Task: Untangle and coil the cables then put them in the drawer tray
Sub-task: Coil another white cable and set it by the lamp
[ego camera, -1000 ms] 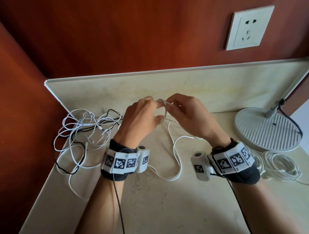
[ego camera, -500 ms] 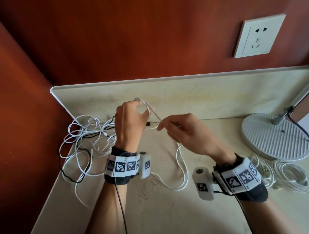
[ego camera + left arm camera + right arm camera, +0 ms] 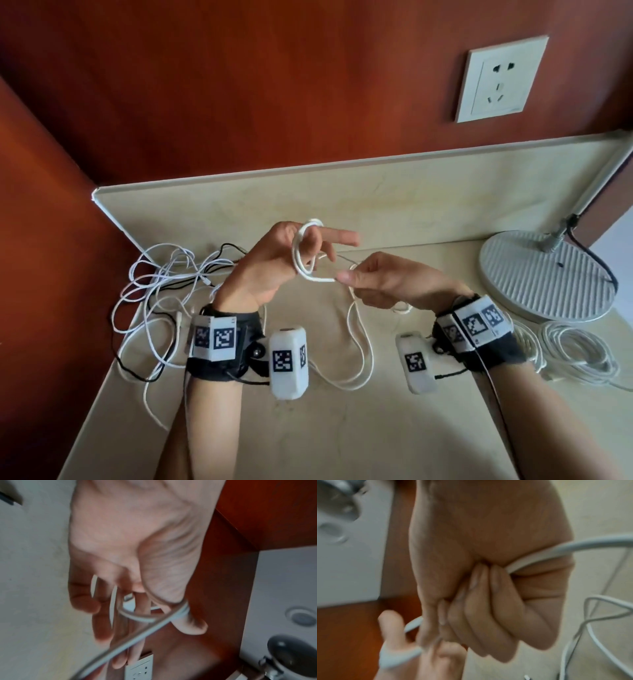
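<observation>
My left hand (image 3: pixel 274 263) is raised over the counter with its fingers spread and fairly straight. A white cable (image 3: pixel 317 279) is looped round its thumb and fingers. In the left wrist view the cable (image 3: pixel 137 635) wraps the thumb and crosses the fingers (image 3: pixel 102 622). My right hand (image 3: pixel 383 281) is just right of it and pinches the same cable between thumb and forefinger. In the right wrist view the cable (image 3: pixel 573 545) runs out of the curled fist (image 3: pixel 488 601). Its slack (image 3: pixel 359 359) hangs to the counter between my wrists. No drawer tray is in view.
A tangle of white and black cables (image 3: pixel 164 291) lies in the left corner of the counter. A coiled white cable (image 3: pixel 575 349) lies at the right, in front of a round lamp base (image 3: pixel 544 274). A wall socket (image 3: pixel 496 78) sits above the backsplash (image 3: pixel 376 198).
My left hand has turned and opened its fingers, and a loop of the white cable now lies round it. My right hand has shifted along the cable and sits lower.
</observation>
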Demonstrator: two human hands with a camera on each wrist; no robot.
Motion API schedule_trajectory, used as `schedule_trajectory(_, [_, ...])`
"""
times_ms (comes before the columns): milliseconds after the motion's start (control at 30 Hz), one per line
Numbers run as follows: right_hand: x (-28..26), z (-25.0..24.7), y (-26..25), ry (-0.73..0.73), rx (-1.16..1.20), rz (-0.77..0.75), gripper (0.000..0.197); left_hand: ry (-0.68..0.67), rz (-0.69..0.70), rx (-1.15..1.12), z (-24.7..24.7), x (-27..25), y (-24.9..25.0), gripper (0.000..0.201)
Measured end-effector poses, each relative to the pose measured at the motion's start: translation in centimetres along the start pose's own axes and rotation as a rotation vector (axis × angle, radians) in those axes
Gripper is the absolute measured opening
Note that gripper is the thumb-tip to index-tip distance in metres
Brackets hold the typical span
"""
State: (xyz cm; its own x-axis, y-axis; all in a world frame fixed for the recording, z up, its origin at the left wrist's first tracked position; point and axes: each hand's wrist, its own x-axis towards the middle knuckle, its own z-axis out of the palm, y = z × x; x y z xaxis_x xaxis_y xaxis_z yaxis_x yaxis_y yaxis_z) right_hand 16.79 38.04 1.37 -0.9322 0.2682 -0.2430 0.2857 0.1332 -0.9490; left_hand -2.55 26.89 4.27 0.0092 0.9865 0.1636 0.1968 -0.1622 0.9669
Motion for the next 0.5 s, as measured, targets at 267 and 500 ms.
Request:
schedule_trajectory(267, [0.5, -2.2, 1.8, 0.107, 0.451, 0.086, 0.026, -0.159, -0.311, 0.404, 3.6, 1.1, -1.5, 0.042])
schedule_trajectory(500, [-0.2, -1.2, -0.1, 0.271, 0.09, 0.071, 0.032, 0.082, -0.429, 0.798, 4.0, 1.4, -2.7, 0.043])
